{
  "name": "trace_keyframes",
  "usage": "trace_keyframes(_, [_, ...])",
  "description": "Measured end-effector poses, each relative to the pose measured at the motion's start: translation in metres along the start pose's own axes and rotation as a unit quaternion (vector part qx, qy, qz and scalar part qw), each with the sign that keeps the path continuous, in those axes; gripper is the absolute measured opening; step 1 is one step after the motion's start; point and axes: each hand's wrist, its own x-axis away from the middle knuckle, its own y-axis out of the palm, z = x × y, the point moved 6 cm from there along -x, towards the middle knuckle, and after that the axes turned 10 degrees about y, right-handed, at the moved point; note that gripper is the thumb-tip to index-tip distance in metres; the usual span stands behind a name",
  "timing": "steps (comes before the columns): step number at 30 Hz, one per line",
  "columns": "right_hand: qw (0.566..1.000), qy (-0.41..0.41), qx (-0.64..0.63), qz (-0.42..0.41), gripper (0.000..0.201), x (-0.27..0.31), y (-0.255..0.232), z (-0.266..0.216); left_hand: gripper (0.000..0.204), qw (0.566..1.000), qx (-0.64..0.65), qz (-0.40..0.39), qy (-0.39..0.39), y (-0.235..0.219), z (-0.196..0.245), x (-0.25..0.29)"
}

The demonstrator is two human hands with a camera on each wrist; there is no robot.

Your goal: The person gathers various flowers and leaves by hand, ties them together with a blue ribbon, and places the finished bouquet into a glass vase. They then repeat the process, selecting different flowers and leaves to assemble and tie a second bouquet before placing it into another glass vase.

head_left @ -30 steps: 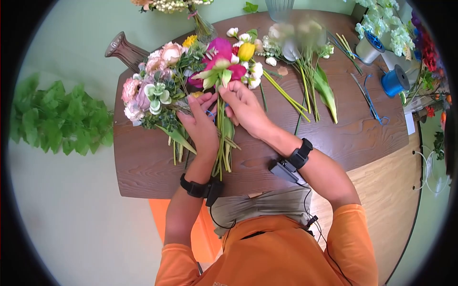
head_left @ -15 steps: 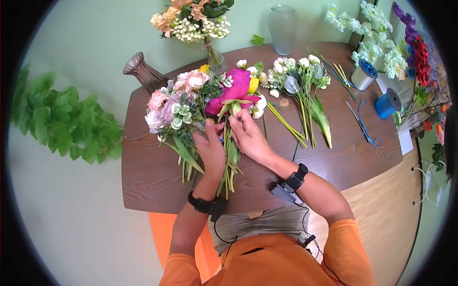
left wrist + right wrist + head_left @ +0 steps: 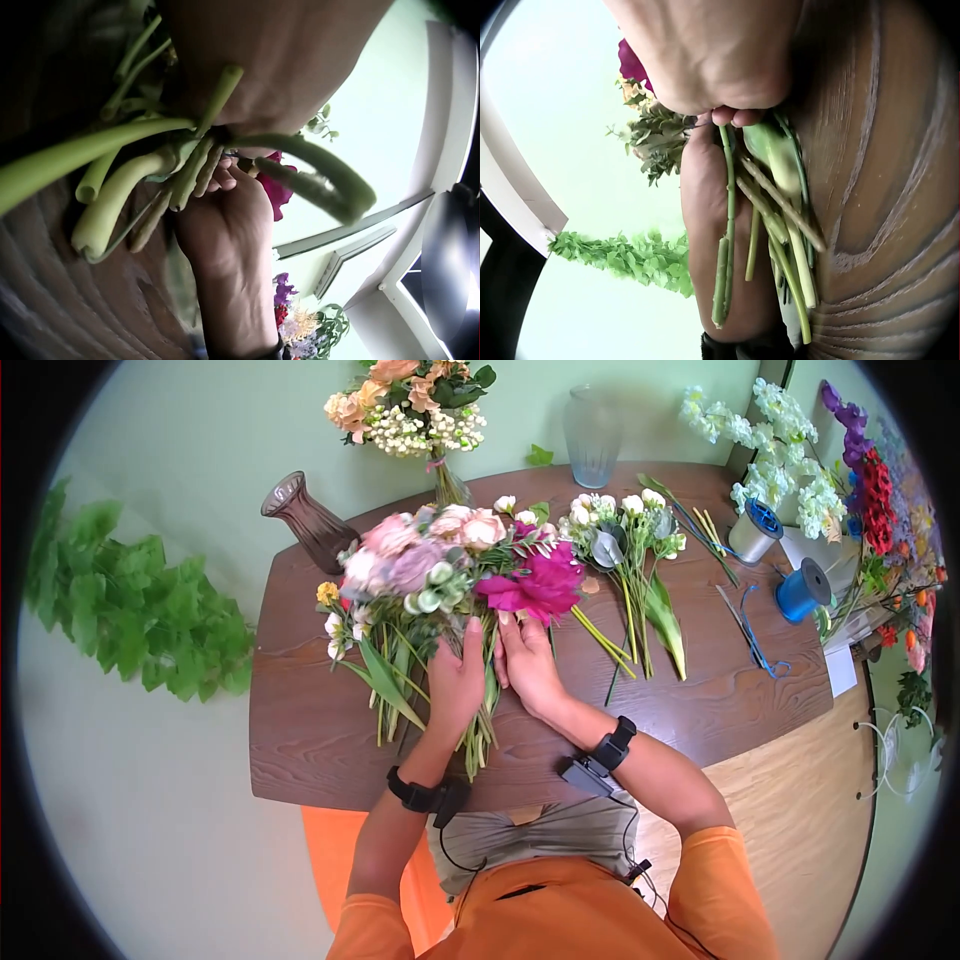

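A mixed bouquet with pale pink blooms [image 3: 390, 535] and a large magenta flower [image 3: 540, 582] is held upright-leaning over the table's near middle. My left hand [image 3: 457, 685] grips its bundle of green stems [image 3: 187, 172] just below the blooms. Close beside it, my right hand [image 3: 530, 675] has its fingers curled at the stems under the magenta flower, as the right wrist view shows with the green stems [image 3: 729, 195] running down from them. Small white flowers and a yellow one [image 3: 327, 593] poke out at the bouquet's left side.
Loose white flowers [image 3: 632, 506] with long stems lie right of the bouquet. Further right are a blue ribbon spool [image 3: 803, 592], a silver spool [image 3: 755, 532] and scissors [image 3: 735, 610] by blue ribbon. A brown glass vase [image 3: 310, 520] and a clear vase [image 3: 592, 445] stand behind.
The bouquet has turned in my hands: the pink blooms moved right, the magenta flower swung to the right side, and the yellow tulip is out of sight. The head view has tilted up.
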Motion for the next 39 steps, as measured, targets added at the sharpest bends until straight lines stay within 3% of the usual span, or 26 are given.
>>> trace_keyframes(3, [0.999, 0.036, 0.022, 0.018, 0.035, -0.003, -0.01, 0.011, 0.046, 0.998, -0.041, -0.028, 0.049, 0.004, -0.013, -0.006])
trace_keyframes(5, [0.992, 0.016, 0.097, 0.082, 0.044, -0.003, -0.016, 0.007, 0.048, 0.997, -0.032, -0.028, 0.069, 0.001, -0.024, -0.011])
trace_keyframes(7, [0.99, 0.018, 0.096, 0.097, 0.043, 0.001, -0.019, 0.007, 0.051, 0.993, -0.078, -0.071, 0.046, 0.0, -0.033, -0.015])
trace_keyframes(12, [0.992, 0.03, 0.025, 0.12, 0.031, 0.009, -0.019, 0.001, 0.053, 0.993, -0.023, -0.105, 0.056, 0.008, -0.051, -0.02])
trace_keyframes(15, [0.986, 0.015, 0.101, 0.134, 0.028, -0.001, -0.027, 0.004, 0.054, 0.992, -0.008, -0.11, 0.055, 0.012, -0.052, -0.018])
trace_keyframes(19, [0.993, -0.025, 0.067, 0.092, 0.029, 0.003, -0.017, -0.006, 0.044, 0.99, 0.074, -0.082, 0.083, 0.016, -0.032, -0.012])
trace_keyframes(23, [0.997, 0.05, 0.021, 0.055, 0.028, -0.003, -0.02, 0.002, 0.04, 0.983, 0.148, -0.11, -0.005, 0.017, -0.031, -0.01])
trace_keyframes(27, [0.995, 0.048, 0.045, 0.069, 0.033, 0.013, -0.021, -0.01, 0.042, 0.971, 0.174, -0.155, -0.045, 0.013, -0.035, -0.012])
trace_keyframes(29, [0.992, 0.031, 0.102, 0.075, 0.04, 0.027, -0.028, -0.021, 0.046, 0.967, 0.175, -0.169, -0.08, 0.012, -0.042, -0.014])
trace_keyframes(30, [0.989, 0.045, 0.124, 0.072, 0.051, 0.033, -0.034, -0.025, 0.046, 0.966, 0.18, -0.169, -0.081, 0.012, -0.044, -0.016])
trace_keyframes(34, [0.979, 0.043, 0.194, 0.039, 0.062, 0.052, -0.045, -0.029, 0.051, 0.963, 0.178, -0.185, -0.081, 0.011, -0.046, -0.019])
trace_keyframes(39, [0.952, 0.056, 0.3, 0.004, 0.059, 0.049, -0.054, -0.018, 0.052, 0.955, 0.174, -0.219, -0.103, 0.007, -0.041, -0.014])
